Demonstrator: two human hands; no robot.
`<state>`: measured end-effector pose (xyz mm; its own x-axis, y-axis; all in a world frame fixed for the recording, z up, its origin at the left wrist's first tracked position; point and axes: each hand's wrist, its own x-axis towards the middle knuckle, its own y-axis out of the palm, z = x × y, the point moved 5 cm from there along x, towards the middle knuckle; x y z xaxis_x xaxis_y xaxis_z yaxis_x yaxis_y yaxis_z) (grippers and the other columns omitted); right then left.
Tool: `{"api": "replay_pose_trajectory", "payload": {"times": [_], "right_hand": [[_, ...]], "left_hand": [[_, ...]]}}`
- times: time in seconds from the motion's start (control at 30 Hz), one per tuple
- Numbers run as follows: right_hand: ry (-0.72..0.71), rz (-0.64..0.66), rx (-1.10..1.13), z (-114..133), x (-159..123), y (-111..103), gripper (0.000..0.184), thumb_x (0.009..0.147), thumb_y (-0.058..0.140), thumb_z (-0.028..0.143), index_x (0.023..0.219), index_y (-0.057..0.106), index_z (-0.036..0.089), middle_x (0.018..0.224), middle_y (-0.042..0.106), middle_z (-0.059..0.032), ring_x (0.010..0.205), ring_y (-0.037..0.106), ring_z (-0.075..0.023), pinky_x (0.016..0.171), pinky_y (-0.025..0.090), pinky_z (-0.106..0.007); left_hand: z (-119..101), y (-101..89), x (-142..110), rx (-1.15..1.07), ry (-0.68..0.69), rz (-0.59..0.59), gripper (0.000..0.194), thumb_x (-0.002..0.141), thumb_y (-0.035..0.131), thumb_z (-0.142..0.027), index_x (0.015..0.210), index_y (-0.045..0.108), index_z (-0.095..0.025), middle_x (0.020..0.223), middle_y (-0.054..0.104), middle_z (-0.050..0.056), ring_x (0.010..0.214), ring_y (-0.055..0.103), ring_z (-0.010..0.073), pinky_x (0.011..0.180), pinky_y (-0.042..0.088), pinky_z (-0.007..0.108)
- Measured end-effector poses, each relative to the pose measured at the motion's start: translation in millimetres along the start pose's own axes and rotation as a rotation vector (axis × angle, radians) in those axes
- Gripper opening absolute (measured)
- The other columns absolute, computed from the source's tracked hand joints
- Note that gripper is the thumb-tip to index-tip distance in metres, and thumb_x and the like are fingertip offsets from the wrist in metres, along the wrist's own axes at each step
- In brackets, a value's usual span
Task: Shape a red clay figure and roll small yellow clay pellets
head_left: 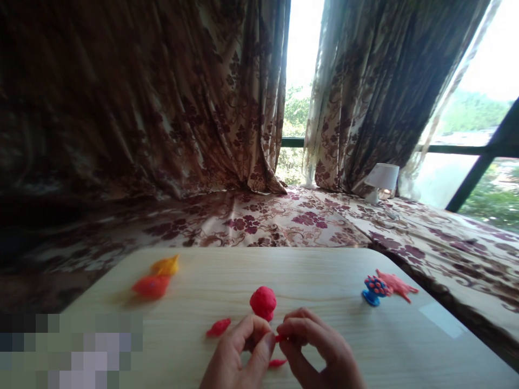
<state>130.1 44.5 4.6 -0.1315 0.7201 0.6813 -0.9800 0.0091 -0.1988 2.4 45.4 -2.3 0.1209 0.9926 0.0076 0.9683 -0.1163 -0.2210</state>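
My left hand (247,351) and my right hand (318,346) meet near the front of the table, thumbs and fingers pinched together. Between their fingertips shows a small bit of red modelling clay (279,339), mostly hidden by the fingers. Just beyond them sits a rounded, lumpy ball of red clay (263,302). To the left of my left hand lies a smaller red clay lump (219,327), pointed at one end. Another thin red clay piece (278,363) rests on the table below the hands.
The pale wooden table (316,270) has rounded corners. At its left lie orange-red (151,287) and yellow (165,265) clay lumps or packets, blurred. On the right stands a blue clay cup shape (371,297) with pink dots, beside a flat pink clay piece (397,285). A lamp (383,176) stands behind.
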Motion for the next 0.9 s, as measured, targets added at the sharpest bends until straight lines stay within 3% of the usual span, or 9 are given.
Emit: {"api": "replay_pose_trajectory", "payload": {"times": [0.1, 0.3, 0.53, 0.7, 0.9], "right_hand": [[0.012, 0.019, 0.004, 0, 0, 1, 0.023, 0.078, 0.052, 0.008, 0.091, 0.063, 0.024, 0.075, 0.06, -0.0002, 0.057, 0.054, -0.0084, 0.052, 0.045, -0.016], [0.042, 0.072, -0.035, 2, 2, 1, 0.013, 0.08, 0.054, 0.01, 0.077, 0.063, 0.02, 0.069, 0.055, 0.0004, 0.058, 0.053, -0.0081, 0.052, 0.043, -0.015], [0.046, 0.092, -0.097, 4, 1, 2, 0.015, 0.081, 0.052, 0.011, 0.072, 0.062, 0.018, 0.069, 0.055, 0.0, 0.059, 0.053, -0.0084, 0.054, 0.043, -0.016], [0.114, 0.003, -0.117, 2, 6, -11, 0.013, 0.083, 0.053, 0.017, 0.072, 0.058, 0.018, 0.068, 0.054, -0.0011, 0.059, 0.053, -0.0113, 0.055, 0.044, -0.019], [0.293, -0.107, -0.045, -11, 10, -31, 0.013, 0.085, 0.057, 0.028, 0.083, 0.064, 0.018, 0.074, 0.057, -0.0022, 0.06, 0.056, -0.0123, 0.054, 0.048, -0.019]], "left_hand": [[5, 1.1, 1, -0.038, -0.005, 0.005, 0.029, 0.077, 0.049, -0.045, 0.069, 0.055, -0.018, 0.066, 0.053, 0.0, 0.067, 0.051, 0.0166, 0.064, 0.043, 0.025], [1, -0.8, 2, 0.003, -0.014, 0.037, 0.029, 0.077, 0.051, -0.042, 0.068, 0.06, -0.016, 0.064, 0.056, 0.001, 0.064, 0.051, 0.0156, 0.064, 0.04, 0.026], [-4, 0.0, 4, -0.165, -0.121, 0.112, 0.026, 0.072, 0.058, -0.038, 0.06, 0.052, -0.015, 0.055, 0.043, -0.004, 0.055, 0.038, 0.01, 0.054, 0.034, 0.022], [3, -2.2, 3, -0.176, -0.114, 0.039, 0.024, 0.071, 0.056, -0.035, 0.057, 0.047, -0.018, 0.051, 0.037, -0.006, 0.051, 0.031, 0.0091, 0.049, 0.026, 0.022], [9, -5.4, 4, -0.221, -0.076, 0.009, 0.031, 0.074, 0.053, -0.044, 0.056, 0.05, -0.018, 0.052, 0.046, -0.003, 0.051, 0.038, 0.0105, 0.049, 0.029, 0.024]]}}
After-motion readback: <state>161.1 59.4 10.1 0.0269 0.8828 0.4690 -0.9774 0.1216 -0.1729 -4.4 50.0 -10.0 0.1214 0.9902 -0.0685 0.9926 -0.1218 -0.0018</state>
